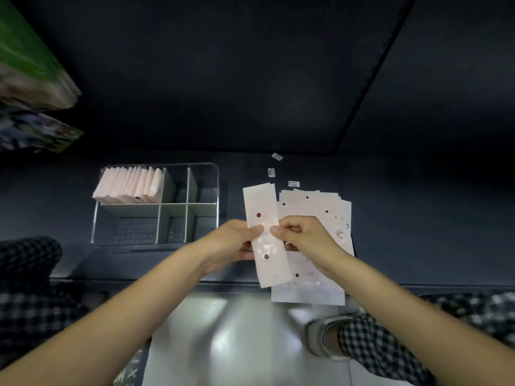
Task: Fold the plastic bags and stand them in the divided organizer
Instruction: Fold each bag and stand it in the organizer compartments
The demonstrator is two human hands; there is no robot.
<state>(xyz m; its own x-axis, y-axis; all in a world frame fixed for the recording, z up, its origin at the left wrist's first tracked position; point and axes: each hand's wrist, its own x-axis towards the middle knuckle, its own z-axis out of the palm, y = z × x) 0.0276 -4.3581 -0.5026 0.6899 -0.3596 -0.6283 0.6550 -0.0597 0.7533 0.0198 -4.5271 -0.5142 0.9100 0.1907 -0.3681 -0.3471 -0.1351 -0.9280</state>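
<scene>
A long narrow folded plastic bag point(264, 218), pale with dark red dots, is held above the table edge. My left hand point(232, 240) pinches its left side with thumb on top. My right hand point(302, 235) pinches its right side. Under and to the right of it lies a flat pile of unfolded plastic bags point(320, 213). The clear divided organizer point(214, 174) stands to the left on the dark table. Its back left compartment holds several folded bags point(131, 185) standing upright. The other compartments look empty.
Three small white labels point(271, 172) lie behind the bag pile. Green and dark packages point(30, 79) sit blurred at the far left. The table's front edge point(167, 281) runs below my hands, with checkered trouser legs and a shoe point(320, 338) over a light floor.
</scene>
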